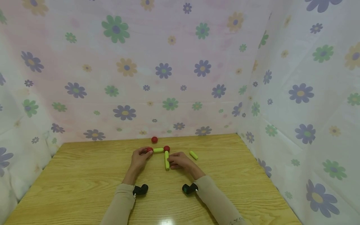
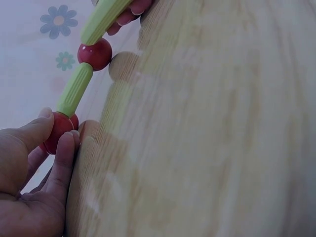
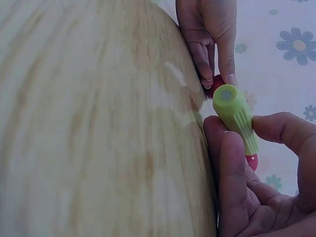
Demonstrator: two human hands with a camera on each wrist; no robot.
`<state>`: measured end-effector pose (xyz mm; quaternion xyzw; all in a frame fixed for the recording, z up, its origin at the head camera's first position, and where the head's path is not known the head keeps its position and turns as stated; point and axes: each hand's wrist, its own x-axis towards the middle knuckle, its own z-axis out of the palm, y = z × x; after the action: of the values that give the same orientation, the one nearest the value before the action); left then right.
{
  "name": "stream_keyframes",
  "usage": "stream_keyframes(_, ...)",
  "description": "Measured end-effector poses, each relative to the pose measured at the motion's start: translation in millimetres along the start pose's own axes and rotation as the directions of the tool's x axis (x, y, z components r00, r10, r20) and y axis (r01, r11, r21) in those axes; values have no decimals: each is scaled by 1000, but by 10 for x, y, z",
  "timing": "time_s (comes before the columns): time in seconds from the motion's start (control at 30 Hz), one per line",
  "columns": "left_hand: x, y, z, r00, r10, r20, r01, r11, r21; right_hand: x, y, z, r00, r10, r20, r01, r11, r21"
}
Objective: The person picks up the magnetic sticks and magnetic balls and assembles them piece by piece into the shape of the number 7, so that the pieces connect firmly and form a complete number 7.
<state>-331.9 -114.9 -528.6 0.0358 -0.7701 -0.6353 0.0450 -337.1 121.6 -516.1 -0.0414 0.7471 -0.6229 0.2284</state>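
My left hand (image 1: 139, 159) pinches a red ball (image 2: 60, 133) between thumb and fingers. From that ball a short green stick (image 1: 158, 150) reaches to a second red ball (image 1: 167, 148). A green stick (image 1: 167, 160) extends from the second ball toward me, so the pieces form a corner. My right hand (image 1: 181, 161) holds this stick by its side, thumb and fingers around it in the right wrist view, where its round end (image 3: 225, 95) shows a grey disc.
On the wooden table (image 1: 84, 175), a loose red ball (image 1: 154, 139) lies near the back edge. Another green stick (image 1: 193, 155) lies to the right, beyond my right hand. Flowered cloth (image 1: 180, 56) hangs behind and at both sides.
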Motion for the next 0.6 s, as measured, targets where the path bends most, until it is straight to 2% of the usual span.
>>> stream_keyframes(0.27,10,-8,5,1000,-1,0,1,1000,-2,22,-6,-3,999,28,-21,-28,1000,10)
stream_keyframes(0.6,9,-17,0,1000,-2,-1,2,1000,-15,18,-15,3,999,28,-25,-28,1000,12)
